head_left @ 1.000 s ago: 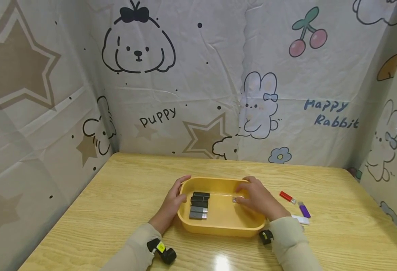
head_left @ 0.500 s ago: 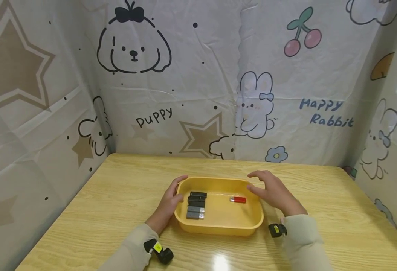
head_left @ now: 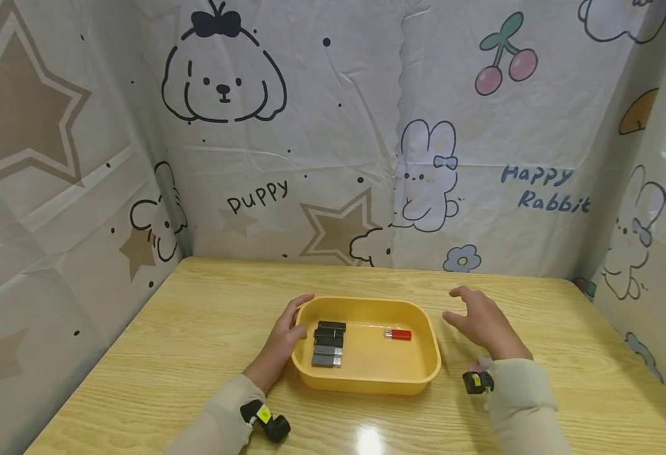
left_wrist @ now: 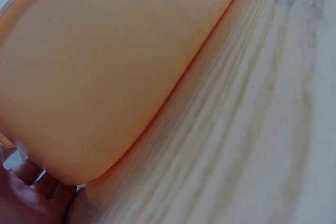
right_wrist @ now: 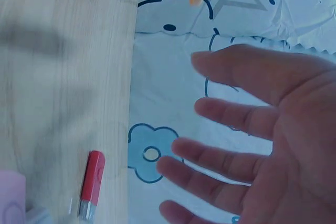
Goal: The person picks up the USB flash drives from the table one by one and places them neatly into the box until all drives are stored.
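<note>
A yellow plastic bin (head_left: 367,387) stands on the table, its left rim held by my left hand (head_left: 280,340), thumb inside and fingers outside. Along the bin's left side lies a column of black and grey USB sticks (head_left: 328,342). On the right of the bin floor is a red USB stick (head_left: 401,335). My right hand (head_left: 489,325) hovers to the right of the bin, fingers spread and holding nothing. In the right wrist view another red USB stick (right_wrist: 92,182) lies on the table near a pink object (right_wrist: 11,198), cut off by the frame.
A wooden table (head_left: 225,284) carries everything, with a printed cloth (head_left: 287,158) hanging behind and at the sides. Small cameras sit on both wrists. My right hand and sleeve hide part of the table right of the bin.
My right hand has let go of the red USB stick inside the bin, then risen over the rim and moved right. The left hand keeps its hold on the bin.
</note>
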A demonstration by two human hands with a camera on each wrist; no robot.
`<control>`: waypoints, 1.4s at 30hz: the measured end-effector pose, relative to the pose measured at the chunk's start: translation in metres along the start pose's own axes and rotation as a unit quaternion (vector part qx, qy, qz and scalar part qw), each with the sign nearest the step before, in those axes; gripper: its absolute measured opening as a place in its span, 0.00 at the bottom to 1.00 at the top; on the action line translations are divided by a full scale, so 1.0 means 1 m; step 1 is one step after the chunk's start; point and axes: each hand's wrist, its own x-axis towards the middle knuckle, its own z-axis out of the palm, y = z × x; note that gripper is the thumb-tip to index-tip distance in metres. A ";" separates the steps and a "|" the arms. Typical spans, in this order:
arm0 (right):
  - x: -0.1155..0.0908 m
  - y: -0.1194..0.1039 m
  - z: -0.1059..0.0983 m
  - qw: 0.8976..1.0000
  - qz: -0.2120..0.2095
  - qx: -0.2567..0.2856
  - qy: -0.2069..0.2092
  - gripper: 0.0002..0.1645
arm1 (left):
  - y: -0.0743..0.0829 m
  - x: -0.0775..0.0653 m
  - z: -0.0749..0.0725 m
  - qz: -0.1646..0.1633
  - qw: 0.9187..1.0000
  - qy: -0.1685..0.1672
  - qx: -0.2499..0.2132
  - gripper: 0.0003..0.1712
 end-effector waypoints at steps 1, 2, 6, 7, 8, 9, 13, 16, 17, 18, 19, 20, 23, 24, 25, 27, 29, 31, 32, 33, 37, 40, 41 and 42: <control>0.000 0.001 0.000 1.000 0.005 -0.003 -0.003 0.30 | -0.003 0.001 -0.001 0.003 1.000 0.002 -0.001 0.40; 0.000 0.002 0.000 1.000 0.010 -0.006 -0.007 0.31 | -0.006 0.003 -0.002 0.005 1.000 0.005 0.000 0.40; -0.001 0.007 0.001 0.999 0.031 -0.019 -0.026 0.31 | -0.014 0.005 -0.004 0.003 1.000 0.019 0.016 0.40; -0.001 0.009 0.001 0.999 0.035 -0.023 -0.030 0.32 | -0.015 0.005 -0.004 0.002 1.000 0.021 0.021 0.40; -0.001 0.010 0.002 0.998 0.040 -0.026 -0.034 0.32 | -0.015 0.005 -0.004 0.002 0.999 0.023 0.023 0.40; -0.001 0.011 0.002 0.998 0.044 -0.031 -0.038 0.32 | -0.015 0.005 -0.004 0.003 0.999 0.024 0.023 0.40; -0.001 0.017 0.003 0.996 0.066 -0.043 -0.050 0.32 | -0.016 0.005 -0.003 0.008 0.999 0.025 0.021 0.40; -0.001 0.021 0.005 0.993 0.084 -0.045 -0.064 0.33 | -0.016 0.006 -0.003 0.008 0.999 0.027 0.021 0.41; -0.001 0.023 0.006 0.993 0.086 -0.044 -0.068 0.33 | -0.016 0.006 -0.003 0.006 0.999 0.029 0.021 0.41; -0.002 0.024 0.006 0.993 0.089 -0.043 -0.071 0.33 | -0.016 0.006 -0.003 0.005 0.999 0.029 0.020 0.41; -0.002 0.026 0.007 0.993 0.088 -0.043 -0.072 0.33 | -0.015 0.006 -0.003 0.003 0.999 0.030 0.022 0.40; -0.002 0.027 0.007 0.993 0.087 -0.042 -0.072 0.33 | -0.015 0.006 -0.003 0.001 0.999 0.030 0.023 0.40; -0.002 0.030 0.008 0.993 0.087 -0.041 -0.075 0.34 | -0.012 0.004 -0.003 -0.006 0.999 0.026 0.018 0.40; -0.002 0.031 0.009 0.992 0.088 -0.043 -0.077 0.35 | -0.010 0.004 -0.003 -0.008 1.000 0.023 0.015 0.40; -0.002 0.032 0.010 0.992 0.089 -0.044 -0.080 0.36 | -0.008 0.003 -0.003 -0.011 1.000 0.019 0.013 0.40; -0.002 0.033 0.011 0.991 0.090 -0.049 -0.085 0.38 | -0.003 0.001 -0.002 -0.013 1.000 0.011 0.011 0.40; -0.002 0.033 0.013 0.990 0.092 -0.055 -0.087 0.39 | 0.002 -0.002 0.000 -0.013 1.000 0.004 0.013 0.40; -0.002 0.033 0.014 0.990 0.093 -0.058 -0.085 0.39 | 0.007 -0.003 0.001 -0.015 1.000 0.001 0.019 0.40; -0.002 0.034 0.014 0.990 0.094 -0.060 -0.085 0.39 | 0.008 -0.004 0.002 -0.015 1.000 0.000 0.022 0.40; -0.003 0.034 0.014 0.990 0.094 -0.061 -0.084 0.39 | 0.010 -0.004 0.003 -0.016 1.000 0.001 0.024 0.40; -0.003 0.035 0.013 0.990 0.095 -0.057 -0.089 0.36 | 0.010 -0.005 0.004 -0.019 1.000 0.005 0.021 0.40; -0.004 0.036 0.014 0.990 0.095 -0.053 -0.090 0.25 | 0.009 -0.004 0.003 -0.016 1.000 0.005 0.018 0.40; -0.004 0.037 0.014 0.990 0.096 -0.053 -0.089 0.21 | 0.009 -0.004 0.003 -0.014 1.000 0.004 0.015 0.40; -0.005 0.037 0.014 0.990 0.098 -0.052 -0.088 0.18 | 0.009 -0.004 0.003 -0.012 1.000 0.003 0.013 0.40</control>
